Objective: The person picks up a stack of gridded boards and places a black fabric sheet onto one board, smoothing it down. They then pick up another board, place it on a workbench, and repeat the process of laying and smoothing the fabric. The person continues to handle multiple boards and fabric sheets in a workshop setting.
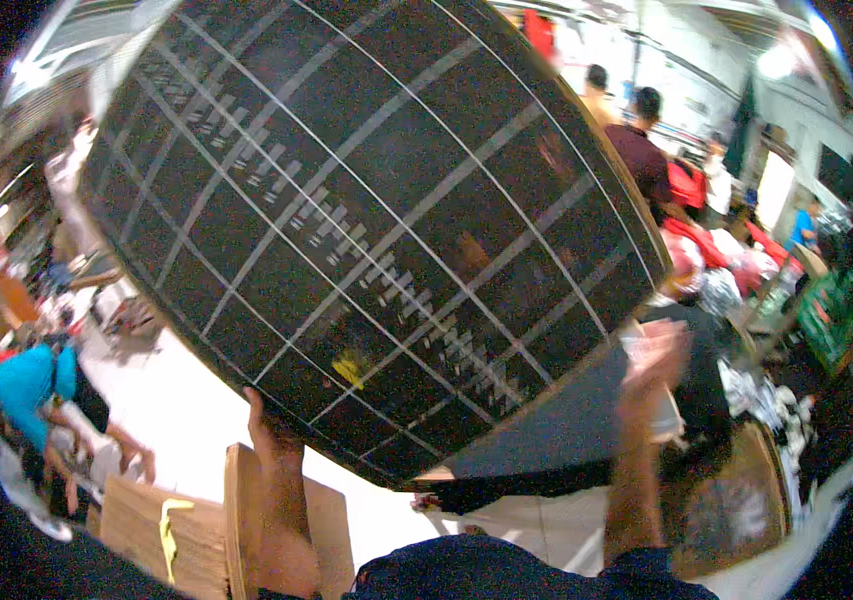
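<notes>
A large dark panel point(377, 230) with a grid of pale lines, rows of short pale marks and a small yellow patch stands tilted before me, filling most of the upper middle. At its lower left edge is my left hand point(275, 432), the thumb up against the rim and the other fingers hidden; it grips the panel. My right hand point(659, 355) is raised by the panel's lower right corner, smeared by motion. Beside that hand shows a pale flat thing point(667, 415); whether the hand holds it I cannot tell. A dark grey surface point(547, 410) lies under the panel's lower right edge.
Wooden boards point(162, 520) with a yellow strip point(169, 540) stand at lower left. A person in teal point(32, 390) bends at the left. People point(642, 150) are at the back right, near red bundles point(707, 245) and a green bag point(832, 315). A wooden piece point(737, 500) is at lower right.
</notes>
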The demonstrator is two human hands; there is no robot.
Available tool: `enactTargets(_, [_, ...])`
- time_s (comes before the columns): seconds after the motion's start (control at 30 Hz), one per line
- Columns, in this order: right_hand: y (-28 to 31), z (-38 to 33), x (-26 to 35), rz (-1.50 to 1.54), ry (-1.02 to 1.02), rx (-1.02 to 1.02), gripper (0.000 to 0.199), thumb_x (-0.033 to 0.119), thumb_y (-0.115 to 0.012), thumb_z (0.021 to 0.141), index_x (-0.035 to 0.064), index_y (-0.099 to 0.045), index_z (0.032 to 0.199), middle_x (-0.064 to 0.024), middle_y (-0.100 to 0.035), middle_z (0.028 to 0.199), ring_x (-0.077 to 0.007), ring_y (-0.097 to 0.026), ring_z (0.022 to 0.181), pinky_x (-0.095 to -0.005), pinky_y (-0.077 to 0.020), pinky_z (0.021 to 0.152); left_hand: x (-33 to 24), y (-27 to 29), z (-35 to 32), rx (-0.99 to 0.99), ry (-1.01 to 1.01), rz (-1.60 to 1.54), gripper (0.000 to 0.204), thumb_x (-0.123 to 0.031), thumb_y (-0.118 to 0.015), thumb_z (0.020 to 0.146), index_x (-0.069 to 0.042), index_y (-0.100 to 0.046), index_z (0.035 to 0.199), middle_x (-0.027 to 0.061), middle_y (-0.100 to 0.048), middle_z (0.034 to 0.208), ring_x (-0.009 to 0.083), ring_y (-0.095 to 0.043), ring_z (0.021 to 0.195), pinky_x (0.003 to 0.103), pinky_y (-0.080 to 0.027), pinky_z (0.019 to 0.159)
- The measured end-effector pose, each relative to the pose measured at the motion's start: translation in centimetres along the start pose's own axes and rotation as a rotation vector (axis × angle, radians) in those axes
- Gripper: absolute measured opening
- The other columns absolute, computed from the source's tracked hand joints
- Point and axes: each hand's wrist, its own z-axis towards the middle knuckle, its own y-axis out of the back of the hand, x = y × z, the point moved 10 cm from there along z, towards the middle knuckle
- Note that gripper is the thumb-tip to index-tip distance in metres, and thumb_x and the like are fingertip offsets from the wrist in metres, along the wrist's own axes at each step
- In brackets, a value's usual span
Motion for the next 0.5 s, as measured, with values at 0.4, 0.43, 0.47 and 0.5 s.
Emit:
enactTargets(0.4, [6.0, -13.1, -5.9, -0.293, -0.675, 0.089, 0.028, 0.011, -0.084, 0.081, 0.0041, -0.068, 0.102, -0.0056, -0.073, 0.095, -0.0163, -0.068, 0.076, -0.0312, -0.0551, 0.072, -14.1, -0.1, 0.9, 0.711, -0.18, -0.167, 0.092, -0.077, -0.046, 0.093, -0.006, -0.049, 0.151, 0.0172, -0.051, 0.152, 0.0386, -0.047, 0.14, 0.057, -0.033, 0.118])
enactTargets(0.43, [8.2, -13.3, -5.4, -0.36, -0.694, 0.068, 0.028, 0.008, -0.084, 0.08, 0.0027, -0.068, 0.102, -0.006, -0.073, 0.094, -0.0163, -0.069, 0.078, -0.0312, -0.0554, 0.075, -14.5, 1.3, 0.1, 0.744, -0.138, -0.066, 0.099, -0.081, -0.046, 0.09, -0.003, -0.046, 0.151, 0.0165, -0.047, 0.156, 0.0353, -0.04, 0.145, 0.054, -0.027, 0.122])
enactTargets(0.47, [8.9, -13.2, -5.5, -0.354, -0.677, 0.137, 0.028, 0.008, -0.084, 0.08, 0.0023, -0.068, 0.102, -0.006, -0.073, 0.094, -0.0163, -0.069, 0.078, -0.0315, -0.0556, 0.075, -14.9, 2.5, -0.6, 0.788, -0.136, -0.068, 0.105, -0.082, -0.046, 0.089, -0.001, -0.038, 0.155, 0.0168, -0.043, 0.159, 0.0358, -0.04, 0.144, 0.054, -0.027, 0.121])
enactTargets(0.5, [10.5, -13.4, -5.8, -0.394, -0.701, 0.148, 0.028, 0.007, -0.085, 0.08, 0.0019, -0.068, 0.102, -0.0061, -0.074, 0.094, -0.0163, -0.069, 0.079, -0.0318, -0.0557, 0.075, -15.8, 9.6, 1.2, 0.14, -0.251, -0.148, 0.106, -0.083, -0.045, 0.089, -0.002, -0.035, 0.156, 0.0163, -0.041, 0.159, 0.0358, -0.039, 0.145, 0.054, -0.026, 0.122])
